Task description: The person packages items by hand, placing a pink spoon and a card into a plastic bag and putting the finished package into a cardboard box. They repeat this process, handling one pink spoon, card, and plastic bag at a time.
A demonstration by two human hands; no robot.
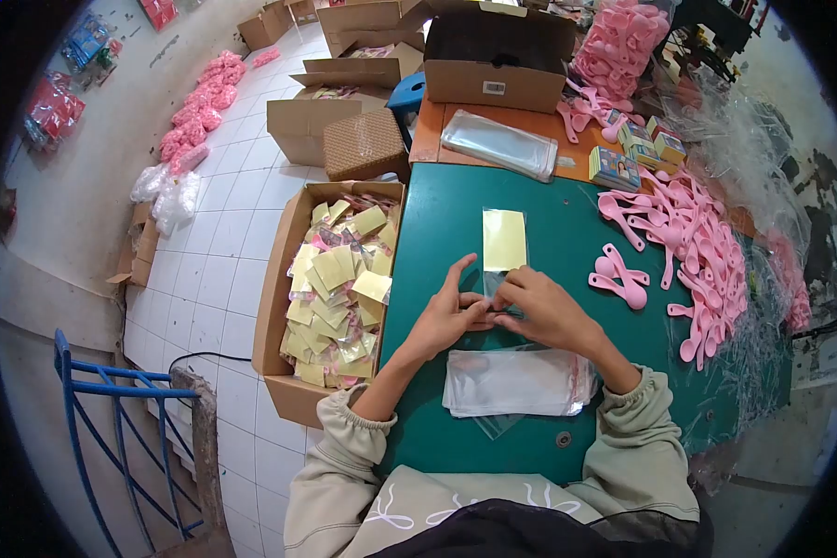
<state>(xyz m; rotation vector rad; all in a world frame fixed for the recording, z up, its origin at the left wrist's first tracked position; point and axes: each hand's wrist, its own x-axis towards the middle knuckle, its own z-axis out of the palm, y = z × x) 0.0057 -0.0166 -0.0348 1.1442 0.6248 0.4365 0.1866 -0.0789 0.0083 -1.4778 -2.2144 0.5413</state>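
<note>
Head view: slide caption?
Left hand and right hand at a clear bag with a yellow card, pink spoons nearby on the green table.

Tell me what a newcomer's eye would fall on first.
The pink spoons likely stand out first, heaped on the right of the table. Left of the table, a carton holds many yellow packets. At the centre, the left hand and right hand meet at the near end of a clear bag holding a yellow card.

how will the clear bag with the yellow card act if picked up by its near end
The clear bag will probably flop at its near end, where the film looks thin and see-through. The yellow card may keep the far part flatter, as it lies smooth. It seems light, with only the card showing inside.
</note>
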